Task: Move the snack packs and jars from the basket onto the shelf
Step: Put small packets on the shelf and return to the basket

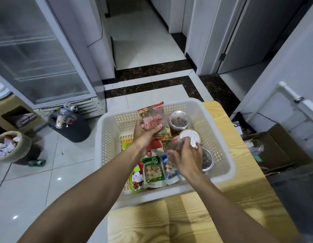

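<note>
Currently the left hand (143, 135) grips a red-and-clear plastic snack pack (153, 118) upright over the white perforated plastic basket (98, 146) on the pale wooden counter (239, 165); the right hand (187, 158) seems to pinch a second clear pack (173, 148) low inside it

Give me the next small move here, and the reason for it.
Probably lift the clear pack out: the right hand grips it inside the basket, while the left hand holds the red pack raised above it. No shelf is in view.
</note>
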Available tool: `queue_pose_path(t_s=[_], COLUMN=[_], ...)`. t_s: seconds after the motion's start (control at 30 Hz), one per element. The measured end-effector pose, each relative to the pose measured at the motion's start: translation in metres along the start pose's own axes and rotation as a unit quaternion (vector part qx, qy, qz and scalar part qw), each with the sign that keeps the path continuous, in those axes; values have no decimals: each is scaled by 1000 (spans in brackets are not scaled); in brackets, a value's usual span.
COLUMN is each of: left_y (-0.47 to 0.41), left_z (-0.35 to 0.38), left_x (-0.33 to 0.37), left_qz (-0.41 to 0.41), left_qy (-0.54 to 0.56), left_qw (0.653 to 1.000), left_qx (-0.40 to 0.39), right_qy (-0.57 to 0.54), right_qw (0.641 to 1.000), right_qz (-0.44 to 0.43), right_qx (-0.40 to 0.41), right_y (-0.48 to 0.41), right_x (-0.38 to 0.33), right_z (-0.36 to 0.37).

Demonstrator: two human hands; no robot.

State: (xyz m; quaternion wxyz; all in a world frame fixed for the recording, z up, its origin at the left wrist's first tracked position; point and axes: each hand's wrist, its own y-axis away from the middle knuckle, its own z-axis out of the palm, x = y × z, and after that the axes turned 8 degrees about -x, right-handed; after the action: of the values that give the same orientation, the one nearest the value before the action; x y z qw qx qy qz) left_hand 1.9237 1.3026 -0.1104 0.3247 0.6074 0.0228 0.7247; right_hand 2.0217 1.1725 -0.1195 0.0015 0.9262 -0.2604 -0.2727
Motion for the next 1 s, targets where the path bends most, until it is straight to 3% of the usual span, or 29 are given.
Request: queue_pose_path(t_s=[0.13,0.2,0.43,0.67,1.0], left_y=[26,42,87,155,295], left_z=[5,11,29,84,209], left_x=[21,29,59,82,54], left_qz=[70,97,129,135,133], left_qy=[-16,-18,-69,-80,-93], left_qw=[997,995,987,971,917], left_qx=[-19,-32,-69,-178,-364], right_qy=[-263,-338,-408,-545,-504], right_qw=[964,941,913,829,820], right_qz=[30,29,26,47,49], right_qx=[4,18,19,112,268], right_y=[6,12,57,170,360], right_x=[-6,-6,-4,2,13], right_z=[-23,-37,-101,-181,-262])
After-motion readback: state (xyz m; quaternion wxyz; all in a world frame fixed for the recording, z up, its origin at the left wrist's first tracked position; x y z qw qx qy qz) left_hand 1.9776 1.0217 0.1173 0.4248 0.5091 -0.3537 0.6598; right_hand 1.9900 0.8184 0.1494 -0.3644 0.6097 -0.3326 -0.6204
